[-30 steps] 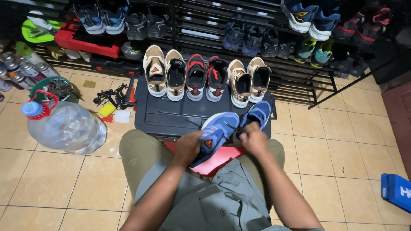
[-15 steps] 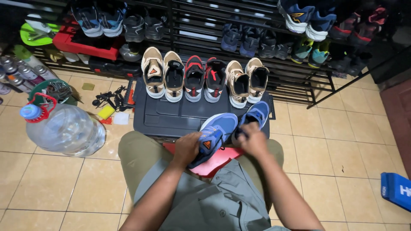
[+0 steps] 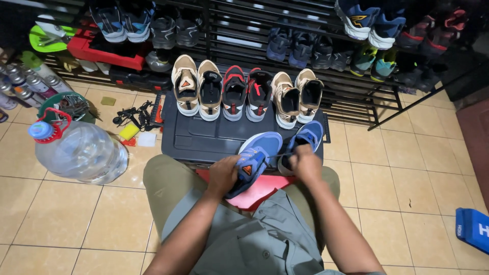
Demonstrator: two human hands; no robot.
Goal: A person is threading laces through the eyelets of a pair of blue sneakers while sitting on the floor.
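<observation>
Head view: a blue sneaker lies tilted on its side across the person's lap, its toe reaching over the front edge of a dark plastic storage box and its heel above a red stool seat. The left hand is closed around the sneaker's heel and side. The right hand is pinched shut on a dark shoelace, which now runs taut from the shoe to the fingers; half a second earlier this hand sat lower against the shoe and no stretched lace showed, so the lace appears to be under tension. The matching blue sneaker rests on the box just behind the right hand. Six more sneakers, tan and red-black, stand in a row at the box's rear. A large water jug lies on the tiled floor to the left.
</observation>
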